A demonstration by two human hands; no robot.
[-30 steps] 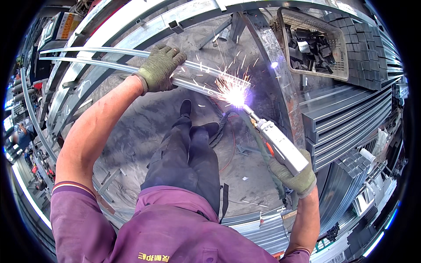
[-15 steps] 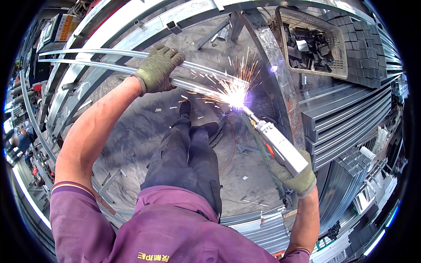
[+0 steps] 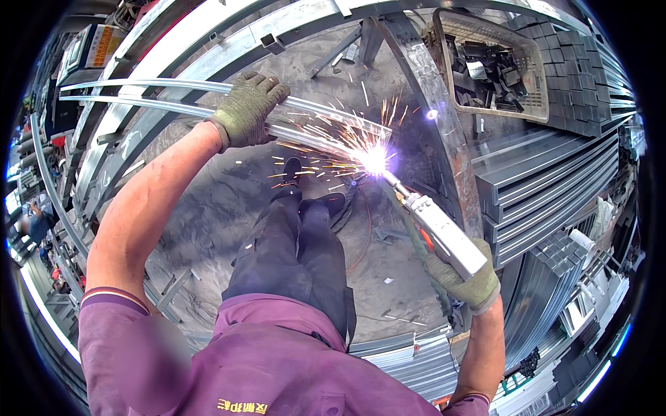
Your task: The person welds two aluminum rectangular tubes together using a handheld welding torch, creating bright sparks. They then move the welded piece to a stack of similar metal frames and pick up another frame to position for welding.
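Compared with a second ago, the sparks at the torch spread farther left and lower, some now streaking near the left shoe.

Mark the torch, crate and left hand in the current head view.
Torch [image 3: 445,234]: head view, middle of its white body.
Crate [image 3: 489,35]: head view, inner face of its far wall.
Left hand [image 3: 247,111]: head view, back of the glove.
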